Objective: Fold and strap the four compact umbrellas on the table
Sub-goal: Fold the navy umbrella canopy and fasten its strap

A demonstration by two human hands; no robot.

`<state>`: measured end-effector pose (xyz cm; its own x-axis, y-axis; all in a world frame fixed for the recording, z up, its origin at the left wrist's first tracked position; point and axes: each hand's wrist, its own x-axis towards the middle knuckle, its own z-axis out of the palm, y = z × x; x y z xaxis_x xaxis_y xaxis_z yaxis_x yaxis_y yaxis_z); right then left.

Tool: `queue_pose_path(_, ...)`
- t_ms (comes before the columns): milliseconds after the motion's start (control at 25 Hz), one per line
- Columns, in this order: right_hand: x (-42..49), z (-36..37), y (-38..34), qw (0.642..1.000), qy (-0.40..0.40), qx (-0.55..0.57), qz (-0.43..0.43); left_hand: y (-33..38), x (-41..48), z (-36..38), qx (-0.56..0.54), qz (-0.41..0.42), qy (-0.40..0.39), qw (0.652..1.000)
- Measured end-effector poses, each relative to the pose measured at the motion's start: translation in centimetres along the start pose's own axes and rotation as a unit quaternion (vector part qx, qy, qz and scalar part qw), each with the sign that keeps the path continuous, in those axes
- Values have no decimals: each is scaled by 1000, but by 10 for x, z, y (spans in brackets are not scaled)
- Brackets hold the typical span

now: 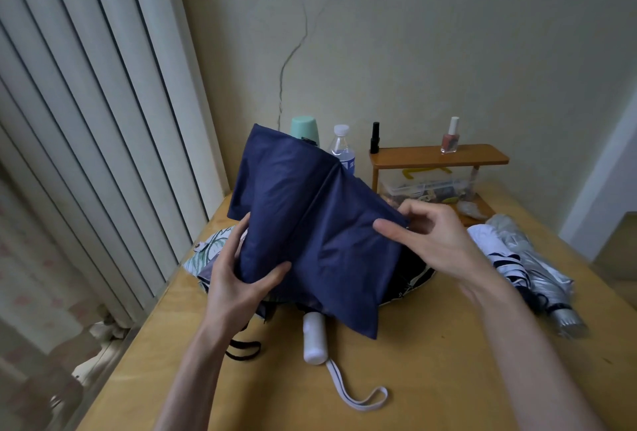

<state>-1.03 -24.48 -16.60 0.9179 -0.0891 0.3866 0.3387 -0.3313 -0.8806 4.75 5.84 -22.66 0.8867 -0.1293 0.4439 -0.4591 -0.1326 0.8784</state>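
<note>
The desk of pale wood filled the lower view, with a wall on its far side and a ribbed white panel to the left. Above its middle the navy umbrella was held up, its canopy loose and spread in broad flat panels that slanted from far left to near right. At the right lay a silver umbrella, collapsed but unwrapped, with a white, dark-marked umbrella touching its left side. A leaf-print umbrella showed at the left, partly under the navy cloth.

The left grip clasped the gathered left panels, thumb across the front and fingers behind. The right grip pinched the canopy's right edge, fingers curled at the hem and thumb laid on the cloth.

A white handle jutted out near the cloth's lower edge, trailing a wrist loop; whose it was could not be told.

The work looked to be at the pleating of the navy canopy, with nothing yet strapped. Next, the right panel probably needed drawing over the held pleats, each fold kept flat, then rolling tight while the closing strap, not visible here, was found.
</note>
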Motion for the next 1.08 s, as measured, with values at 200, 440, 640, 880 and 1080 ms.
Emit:
queue_pose_path(200, 0, -11, -7, 997, 49, 42, -40, 4, 1, 3, -14, 1, 42, 999)
queue_pose_path(440, 0, 1, -6, 997, 21, 74, -8, 9, 0, 2, -18, -4, 24, 1000)
queue_pose_path(640, -1, -12, -3, 998, 9, 46, 30, 8, 1, -4, -11, -11, -16, 1000)
queue_pose_path(880, 1, -3, 2, 997, 6, -69, 41, 9, -1, 6, 1, -7, -35, 999)
queue_pose_path(1080, -4, -26, -5, 999, 4, 2, 36, 9, -2, -2, -31, -43, -23, 998)
